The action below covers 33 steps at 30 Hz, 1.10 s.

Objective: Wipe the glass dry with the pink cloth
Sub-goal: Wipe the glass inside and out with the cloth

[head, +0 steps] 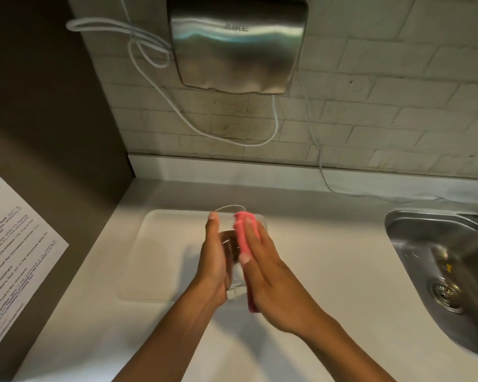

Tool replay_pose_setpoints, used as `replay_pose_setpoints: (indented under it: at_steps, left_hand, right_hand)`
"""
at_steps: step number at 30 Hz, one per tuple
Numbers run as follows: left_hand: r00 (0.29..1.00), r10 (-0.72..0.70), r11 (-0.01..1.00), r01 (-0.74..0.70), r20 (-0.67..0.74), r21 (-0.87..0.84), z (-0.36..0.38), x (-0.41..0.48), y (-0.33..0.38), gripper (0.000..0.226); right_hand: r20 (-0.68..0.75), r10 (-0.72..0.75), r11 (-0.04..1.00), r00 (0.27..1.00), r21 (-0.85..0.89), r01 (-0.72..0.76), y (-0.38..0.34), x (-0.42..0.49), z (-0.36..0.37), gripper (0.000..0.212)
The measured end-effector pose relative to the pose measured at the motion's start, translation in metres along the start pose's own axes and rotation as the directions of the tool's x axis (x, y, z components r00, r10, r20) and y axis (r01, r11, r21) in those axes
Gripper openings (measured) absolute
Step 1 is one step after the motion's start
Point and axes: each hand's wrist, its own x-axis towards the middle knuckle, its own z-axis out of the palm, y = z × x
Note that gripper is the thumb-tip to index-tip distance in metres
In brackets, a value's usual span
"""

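Observation:
A clear drinking glass is held between both hands above the white counter, tilted with its rim pointing away from me. My left hand grips its left side, fingers stretched along the wall. My right hand presses a pink cloth flat against the glass's right side. The cloth runs from the rim down past the glass's base, mostly covered by my fingers and palm.
A white tray lies on the counter under my hands. A steel sink sits at the right. A metal hand dryer with white cables hangs on the tiled wall. A printed notice is stuck to the left panel.

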Motion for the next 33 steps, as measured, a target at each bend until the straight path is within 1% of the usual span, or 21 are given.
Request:
replay_pose_setpoints:
  at_steps: [1,3,5,7,8,12,14,17,18,19,20,22,24,26,29,31,33]
  left_hand:
    - [1.000,-0.004,1.000,0.004,-0.003,-0.024,0.000,0.001,0.000,0.080]
    - [1.000,-0.018,0.999,0.018,0.001,-0.049,0.003,-0.004,-0.001,0.078]
    - [1.000,-0.010,1.000,0.010,0.017,-0.025,0.005,-0.010,0.000,0.087]
    - [0.999,0.021,1.000,-0.021,0.049,0.006,0.003,-0.012,0.002,0.092]
    - [0.997,0.037,0.999,-0.038,0.061,0.013,0.001,-0.013,0.003,0.092]
    - [0.989,0.134,0.990,-0.137,0.068,0.045,0.005,-0.015,0.011,0.092]
    - [0.980,0.194,0.978,-0.196,0.038,0.069,0.007,-0.016,0.012,0.093]
    - [0.938,0.346,0.917,-0.329,-0.035,0.227,0.004,-0.014,0.007,0.070]
    - [0.923,0.382,0.891,-0.357,-0.038,0.279,0.002,-0.014,0.006,0.066]
    - [0.916,0.400,0.872,-0.370,-0.029,0.321,0.001,-0.014,0.006,0.067]
    - [0.918,0.397,0.862,-0.368,-0.013,0.349,0.001,-0.014,0.006,0.070]
    - [0.934,0.352,0.878,-0.350,0.055,0.326,0.003,-0.013,0.004,0.075]
    - [0.950,0.293,0.916,-0.312,0.112,0.251,0.006,-0.016,0.002,0.075]
    - [0.957,0.268,0.945,-0.283,0.109,0.163,0.006,-0.018,0.001,0.076]
    - [0.968,0.236,0.965,-0.244,0.085,0.093,0.005,-0.018,0.000,0.078]
    - [0.978,0.186,0.979,-0.193,0.094,0.066,0.004,-0.016,0.000,0.085]
    - [0.982,0.148,0.988,-0.153,0.115,0.035,0.003,-0.015,0.002,0.087]
  right_hand:
    - [0.019,-0.004,0.999,1.000,-0.040,0.004,0.001,-0.001,0.002,0.056]
    - [0.031,0.020,1.000,0.999,-0.010,-0.020,0.001,0.004,0.000,0.055]
    - [-0.008,0.045,0.992,0.999,0.122,-0.043,-0.002,0.011,-0.006,0.054]
    - [-0.051,0.119,0.952,0.992,0.288,-0.100,-0.005,0.015,-0.012,0.054]
    - [-0.064,0.137,0.941,0.989,0.319,-0.109,-0.006,0.014,-0.013,0.054]
    - [-0.132,0.085,0.972,0.988,0.230,-0.053,-0.012,0.008,-0.006,0.059]
    - [-0.169,0.052,0.975,0.984,0.222,-0.014,-0.012,0.006,-0.005,0.060]
    - [-0.185,0.030,0.988,0.982,0.155,-0.002,-0.010,0.006,-0.003,0.062]
    - [-0.190,0.025,0.993,0.981,0.120,-0.002,-0.009,0.005,-0.002,0.063]
    - [-0.198,0.022,0.996,0.980,0.092,-0.004,-0.009,0.005,-0.001,0.063]
    - [-0.204,0.018,0.998,0.979,0.071,-0.004,-0.009,0.005,0.000,0.064]
    - [-0.216,-0.004,1.000,0.976,0.021,0.009,-0.011,0.005,0.003,0.064]
    - [-0.225,-0.024,1.000,0.974,-0.024,0.019,-0.014,0.006,0.006,0.063]
    - [-0.211,-0.021,0.999,0.977,-0.028,0.015,-0.018,0.007,0.006,0.063]
    - [-0.179,-0.007,1.000,0.984,0.010,0.009,-0.020,0.010,-0.001,0.063]
    - [-0.177,0.023,0.997,0.984,0.076,-0.009,-0.018,0.013,-0.005,0.062]
    - [-0.159,0.052,0.988,0.986,0.155,-0.027,-0.015,0.016,-0.008,0.060]
